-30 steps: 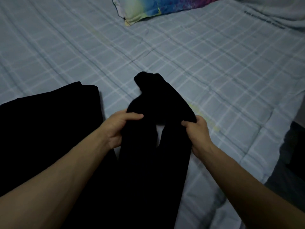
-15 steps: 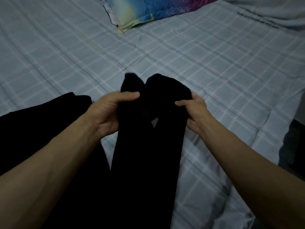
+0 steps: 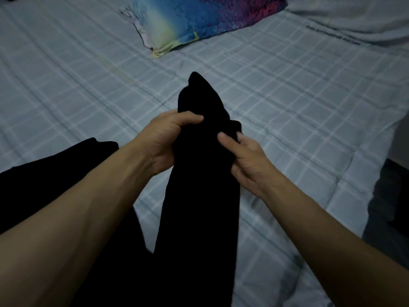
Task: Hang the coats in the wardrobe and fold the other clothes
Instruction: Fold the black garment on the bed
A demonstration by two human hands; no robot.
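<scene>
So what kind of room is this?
Most likely a bedroom. The hands work over a bed with a pale checked quilt, a colourful pillow lies at the far end, and dark clothes are being sorted on it: one black garment held up, another lying flat.

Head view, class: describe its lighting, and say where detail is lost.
Head view: dim, bluish light, corners darkening; the black garment gripped by the left hand and right hand shows no folds or texture; the checked bedspread and colourful pillow stay readable.

Dim, bluish cast; edges vignetted; blacks prob. crushed.
</scene>
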